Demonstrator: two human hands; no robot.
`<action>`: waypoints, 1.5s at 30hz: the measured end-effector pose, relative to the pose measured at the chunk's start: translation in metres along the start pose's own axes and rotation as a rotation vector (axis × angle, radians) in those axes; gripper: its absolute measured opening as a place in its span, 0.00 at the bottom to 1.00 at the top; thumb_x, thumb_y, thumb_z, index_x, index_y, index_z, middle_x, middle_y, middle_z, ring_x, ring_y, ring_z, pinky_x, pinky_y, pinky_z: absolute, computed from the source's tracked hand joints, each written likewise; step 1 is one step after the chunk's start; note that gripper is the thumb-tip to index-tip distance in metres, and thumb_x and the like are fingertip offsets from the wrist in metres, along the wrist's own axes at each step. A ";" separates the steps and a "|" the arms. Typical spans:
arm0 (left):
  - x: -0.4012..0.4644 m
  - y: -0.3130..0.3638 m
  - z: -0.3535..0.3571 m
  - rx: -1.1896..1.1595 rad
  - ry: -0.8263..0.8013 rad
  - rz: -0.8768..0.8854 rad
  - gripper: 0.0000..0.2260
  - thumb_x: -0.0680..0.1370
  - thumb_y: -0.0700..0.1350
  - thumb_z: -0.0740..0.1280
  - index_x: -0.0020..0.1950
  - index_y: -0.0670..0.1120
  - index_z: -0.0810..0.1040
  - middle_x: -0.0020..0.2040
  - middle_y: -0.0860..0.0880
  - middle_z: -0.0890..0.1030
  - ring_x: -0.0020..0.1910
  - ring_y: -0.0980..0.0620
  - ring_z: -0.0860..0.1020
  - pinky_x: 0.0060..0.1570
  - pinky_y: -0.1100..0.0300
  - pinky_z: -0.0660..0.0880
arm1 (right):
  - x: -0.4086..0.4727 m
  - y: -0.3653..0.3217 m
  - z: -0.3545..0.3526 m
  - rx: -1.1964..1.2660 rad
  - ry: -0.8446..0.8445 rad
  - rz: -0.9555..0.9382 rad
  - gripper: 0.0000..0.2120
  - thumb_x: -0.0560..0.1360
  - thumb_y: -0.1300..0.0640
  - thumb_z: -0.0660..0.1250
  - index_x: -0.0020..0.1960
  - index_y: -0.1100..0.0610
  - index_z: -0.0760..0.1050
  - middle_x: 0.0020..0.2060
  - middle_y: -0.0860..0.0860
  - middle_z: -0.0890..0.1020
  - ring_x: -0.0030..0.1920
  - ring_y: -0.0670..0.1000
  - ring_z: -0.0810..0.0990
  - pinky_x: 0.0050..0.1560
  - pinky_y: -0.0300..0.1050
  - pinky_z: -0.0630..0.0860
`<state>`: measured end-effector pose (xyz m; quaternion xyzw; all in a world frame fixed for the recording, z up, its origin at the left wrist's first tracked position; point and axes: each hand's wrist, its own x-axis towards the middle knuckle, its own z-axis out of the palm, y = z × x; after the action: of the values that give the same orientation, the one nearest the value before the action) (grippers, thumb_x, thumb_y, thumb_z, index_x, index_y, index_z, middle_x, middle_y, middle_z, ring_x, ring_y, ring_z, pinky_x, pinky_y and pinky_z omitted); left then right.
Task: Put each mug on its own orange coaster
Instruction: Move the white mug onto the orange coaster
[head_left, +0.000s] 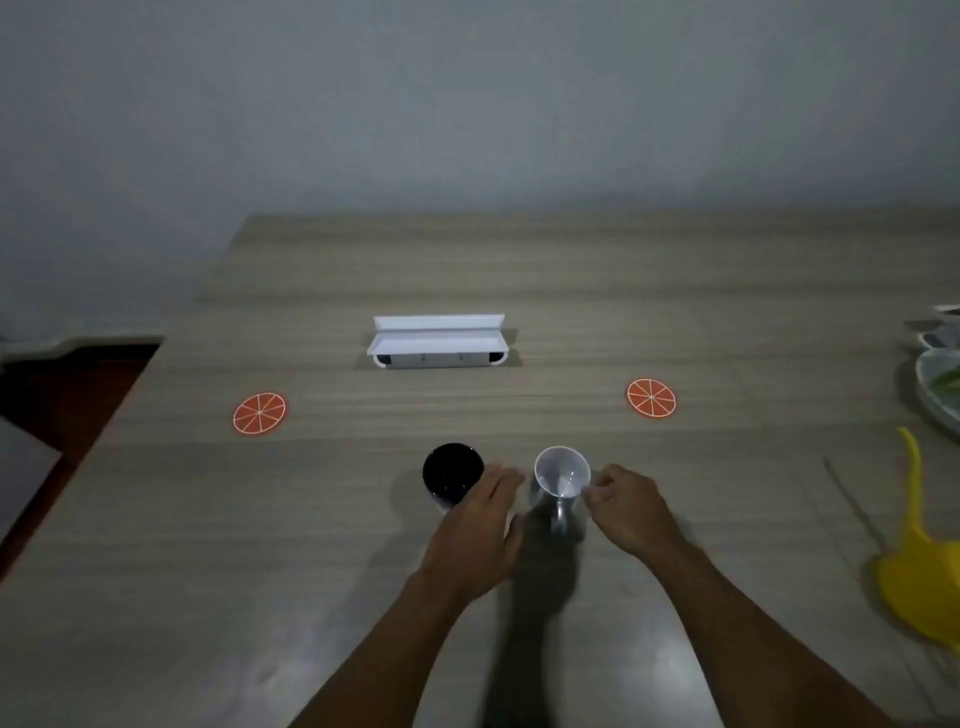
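Mugs, black (453, 474) and white (562, 474), uncoastered on bench (571, 291); left grip (480, 525) wide, right grip (626, 506) narrow at rim; tipping risk, orange coasters (260, 413) well apart.

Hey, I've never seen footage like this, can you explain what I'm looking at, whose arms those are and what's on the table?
This is one picture from a camera worn on a person's head, looking down at their own bare arms. No machine is involved. On the wooden table stand a black mug and a white mug, side by side. Two orange coasters, one far left, one far right, are bare. The left hand reaches between the mugs, open. The right hand is at the white mug's rim; motion blur hides whether it grips. A white box sits behind, something yellow at right.
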<state>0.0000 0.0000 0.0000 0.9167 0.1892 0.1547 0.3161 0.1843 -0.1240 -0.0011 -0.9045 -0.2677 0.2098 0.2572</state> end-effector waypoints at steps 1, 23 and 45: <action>-0.005 -0.001 0.008 0.002 -0.011 -0.018 0.19 0.80 0.44 0.62 0.70 0.46 0.68 0.71 0.46 0.73 0.69 0.48 0.71 0.61 0.54 0.74 | -0.002 0.005 0.006 0.050 0.004 0.016 0.06 0.77 0.55 0.69 0.45 0.58 0.79 0.44 0.56 0.85 0.46 0.59 0.83 0.48 0.51 0.79; -0.043 -0.048 0.128 0.305 -0.279 -0.298 0.34 0.79 0.59 0.51 0.80 0.42 0.49 0.83 0.42 0.48 0.82 0.45 0.42 0.79 0.39 0.41 | -0.015 0.031 0.078 0.589 -0.037 0.141 0.11 0.79 0.59 0.71 0.43 0.68 0.81 0.38 0.64 0.85 0.38 0.60 0.84 0.47 0.59 0.83; 0.101 -0.045 0.152 0.381 -0.314 -0.268 0.33 0.82 0.59 0.48 0.81 0.44 0.43 0.84 0.44 0.44 0.82 0.44 0.42 0.79 0.38 0.44 | 0.088 0.072 0.013 0.526 0.355 0.112 0.10 0.81 0.56 0.68 0.45 0.60 0.83 0.36 0.54 0.85 0.40 0.53 0.83 0.41 0.42 0.75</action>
<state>0.1392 -0.0014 -0.1271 0.9392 0.2830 -0.0707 0.1813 0.2724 -0.1191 -0.0739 -0.8429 -0.1051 0.1243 0.5128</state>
